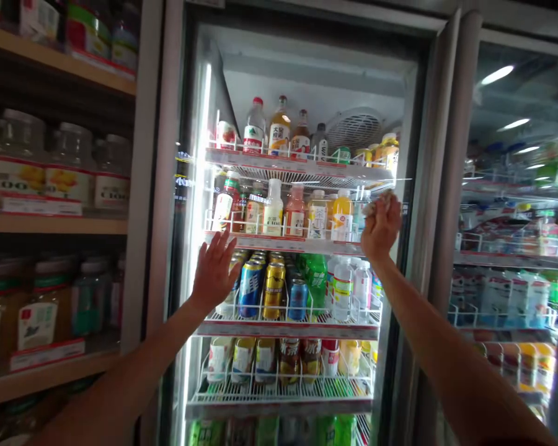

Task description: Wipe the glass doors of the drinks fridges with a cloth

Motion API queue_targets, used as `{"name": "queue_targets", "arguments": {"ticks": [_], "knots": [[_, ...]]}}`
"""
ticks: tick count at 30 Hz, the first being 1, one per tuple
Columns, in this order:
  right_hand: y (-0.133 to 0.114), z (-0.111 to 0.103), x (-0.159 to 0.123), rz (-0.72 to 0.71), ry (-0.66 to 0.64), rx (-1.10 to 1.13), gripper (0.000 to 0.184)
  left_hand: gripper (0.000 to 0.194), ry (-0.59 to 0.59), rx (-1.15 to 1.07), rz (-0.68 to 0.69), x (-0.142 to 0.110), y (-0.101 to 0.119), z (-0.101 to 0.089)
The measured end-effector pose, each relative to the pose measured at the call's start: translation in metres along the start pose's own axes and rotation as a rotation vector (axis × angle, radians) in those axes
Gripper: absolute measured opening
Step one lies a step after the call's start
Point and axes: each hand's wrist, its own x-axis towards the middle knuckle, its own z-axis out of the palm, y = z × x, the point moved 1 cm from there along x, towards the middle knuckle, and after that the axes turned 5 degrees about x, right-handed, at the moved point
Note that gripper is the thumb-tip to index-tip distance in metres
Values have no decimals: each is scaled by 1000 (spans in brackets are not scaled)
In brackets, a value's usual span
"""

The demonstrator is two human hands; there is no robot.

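My left hand (214, 267) lies flat with fingers spread against the glass door (307, 80) of a lit drinks fridge, at the height of the cans (267, 286) on the third shelf. My right hand (381, 226) is raised at the door's right side, closed around a crumpled pale cloth (376, 202) and pressing it to the glass near the second shelf. Bottles of juice and tea (297, 214) stand behind the glass between my hands.
Wooden shelves (51, 224) with jars and bottles stand at the left. A second glass-door fridge (511, 248) with cartons and bottles is at the right. A grey door frame (441, 186) separates the two fridges.
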Motion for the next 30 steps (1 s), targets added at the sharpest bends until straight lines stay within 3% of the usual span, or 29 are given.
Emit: {"name": "queue_targets", "arguments": {"ticks": [3,5,7,10,12,14,17,19,21,24,26,28,30], "knots": [[-43,4,-19,-199,-243,74,46,59,16,8,10,0,0,1],[-55,0,-30,-348,-391,114,44,60,11,14,21,-1,-1,0],[-42,-4,-24,-296,-343,96,44,60,2,27,29,-1,-2,-1],[-6,-3,10,63,-11,10,45,60,2,50,34,-1,-1,-2],[-4,5,25,164,103,-7,45,60,12,63,30,-1,0,-2],[-26,12,22,54,31,29,44,60,18,71,30,0,1,-1],[-74,15,-8,-304,-263,110,45,59,11,73,33,-1,0,-1],[-85,11,-20,-445,-407,127,45,58,-3,67,34,-1,-2,-2],[-69,7,-11,-365,-389,100,45,58,-19,58,39,-1,-3,-3],[-28,6,26,24,-113,23,45,57,-37,53,51,0,-4,-6],[-20,10,43,172,27,13,46,57,-35,60,53,0,-4,-7],[-38,16,39,109,3,52,47,57,-28,63,51,0,-2,-7],[-69,19,20,-121,-174,110,47,59,-25,60,41,0,-2,-7]]}}
